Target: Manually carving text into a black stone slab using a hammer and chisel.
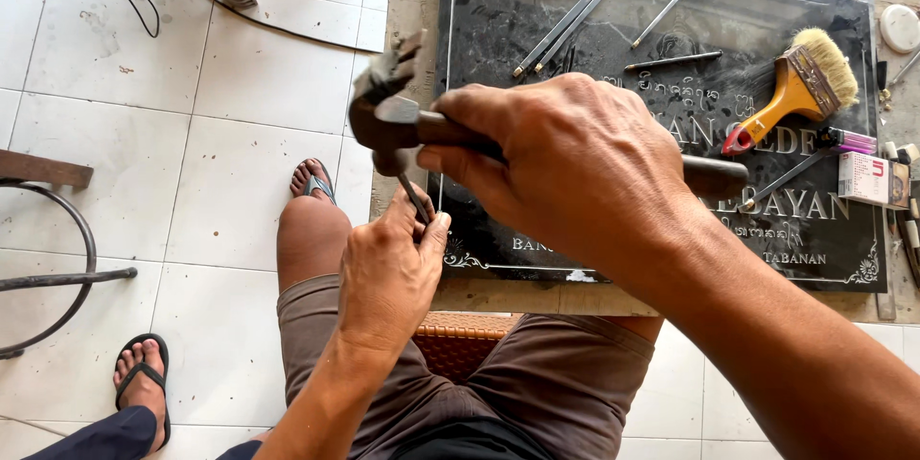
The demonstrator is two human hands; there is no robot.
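A yellow-handled brush (803,86) and spare chisels (565,31) lie nearby.

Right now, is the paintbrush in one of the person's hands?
No, the paintbrush lies on the dark stone slab, while the right hand grips a hammer and the left hand holds a chisel.

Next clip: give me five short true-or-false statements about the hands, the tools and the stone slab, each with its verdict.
1. The right hand holds a dark metal hammer with a wooden handle. True.
2. The left hand is empty. False: its grip is closed on a thin metal chisel set at the edge of the polished black engraved stone slab.
3. A yellow-handled, pale-bristled paintbrush lies on the slab. True.
4. The slab lies on the white tiled floor. False: it rests on a raised wooden bench top.
5. No spare tools lie on the slab. False: several thin metal rods lie near its far edge.
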